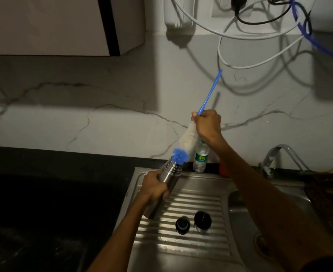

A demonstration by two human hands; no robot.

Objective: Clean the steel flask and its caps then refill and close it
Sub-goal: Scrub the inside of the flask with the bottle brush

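Just above the ribbed steel drainboard (191, 244), the left hand (154, 188) grips the steel flask (166, 180) round its middle, fingers curled about the body, holding it tilted with its open mouth pointing up and to the far side. The right hand (207, 123) is closed round the blue-handled bottle brush (189, 137), whose blue bristle tip sits at the flask's mouth and whose white bristles run up to the fist. Two dark caps (193, 222) stand side by side on the drainboard, near the flask's base. A clear plastic water bottle (200, 159) stands at the sink's far edge, by the marble wall.
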